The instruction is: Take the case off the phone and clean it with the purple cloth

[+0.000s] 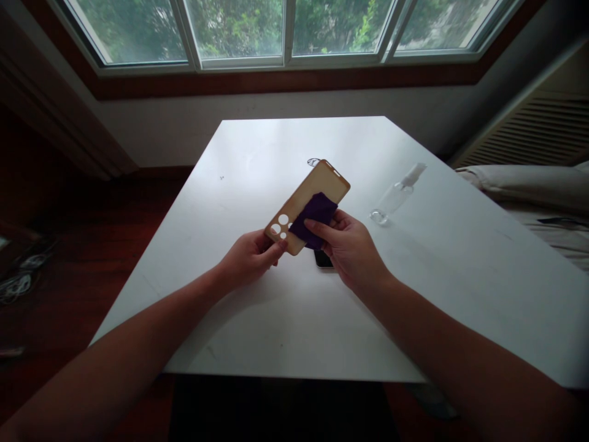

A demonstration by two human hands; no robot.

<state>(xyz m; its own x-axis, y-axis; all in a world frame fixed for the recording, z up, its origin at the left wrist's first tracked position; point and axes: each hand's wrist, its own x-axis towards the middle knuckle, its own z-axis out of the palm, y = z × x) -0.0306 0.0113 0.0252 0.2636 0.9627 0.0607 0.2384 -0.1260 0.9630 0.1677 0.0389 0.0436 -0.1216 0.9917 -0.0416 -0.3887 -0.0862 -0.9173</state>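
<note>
A yellowed, see-through phone case [309, 191] is held up tilted over the table, its round camera holes toward the lower left. My left hand [251, 255] pinches the case at its camera-hole end. Pressed against the case's face is a purple cloth [316, 215], gripped between the thumb and fingers of my right hand [352, 242]. Under the right hand and cloth lies a dark phone [323, 259] on the table, mostly hidden. A small marked object [313, 162] peeks out behind the case's upper end; I cannot tell what it is.
A clear spray bottle [396, 195] lies on its side on the white table [257, 331], right of my hands. A window [239, 37] stands beyond the table. Cables [21, 279] lie on the floor at left, and light cushions or bedding [510, 183] are at right.
</note>
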